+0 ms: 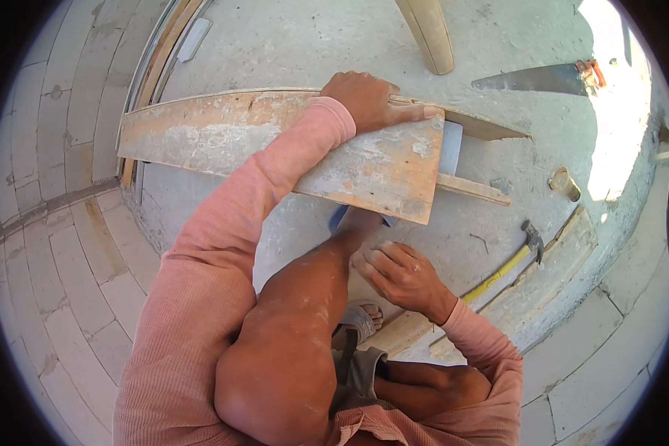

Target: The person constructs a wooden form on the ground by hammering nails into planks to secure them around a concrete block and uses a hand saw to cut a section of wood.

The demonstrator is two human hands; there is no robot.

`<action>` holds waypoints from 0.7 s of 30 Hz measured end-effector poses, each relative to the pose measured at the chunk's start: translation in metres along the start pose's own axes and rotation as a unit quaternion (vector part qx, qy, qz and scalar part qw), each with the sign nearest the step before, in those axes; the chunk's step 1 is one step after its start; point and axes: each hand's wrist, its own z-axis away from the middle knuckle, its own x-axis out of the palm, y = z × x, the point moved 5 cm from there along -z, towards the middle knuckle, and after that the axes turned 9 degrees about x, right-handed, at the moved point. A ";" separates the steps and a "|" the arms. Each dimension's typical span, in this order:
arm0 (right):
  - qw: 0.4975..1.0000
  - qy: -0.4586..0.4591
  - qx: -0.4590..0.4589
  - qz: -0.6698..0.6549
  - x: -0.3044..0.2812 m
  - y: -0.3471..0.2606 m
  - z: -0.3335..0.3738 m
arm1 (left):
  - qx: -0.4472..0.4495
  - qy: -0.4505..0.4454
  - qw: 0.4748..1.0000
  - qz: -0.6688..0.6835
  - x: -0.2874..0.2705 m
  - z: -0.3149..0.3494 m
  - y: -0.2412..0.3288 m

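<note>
Wooden pieces [394, 167], perhaps three, under one left hand [364, 102].

No lettering, label, number or sign can be read on any surface in view

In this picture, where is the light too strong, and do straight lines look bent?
Head view: sunlight whites out a floor patch at right, by the saw; blockwork joints bend near the dark rim; the board under the left hand looks fairly sharp.
</note>
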 end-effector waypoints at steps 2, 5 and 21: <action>0.997 0.045 0.061 0.016 -0.030 0.020 0.007 | -0.030 0.036 0.999 -0.007 -0.006 0.008 -0.003; 0.969 0.147 0.172 -0.095 -0.078 0.040 -0.006 | -0.008 0.094 0.995 -0.019 -0.005 0.014 -0.008; 0.967 0.101 0.228 -0.056 -0.096 0.091 -0.054 | 0.097 0.274 0.956 -0.043 0.005 0.011 -0.016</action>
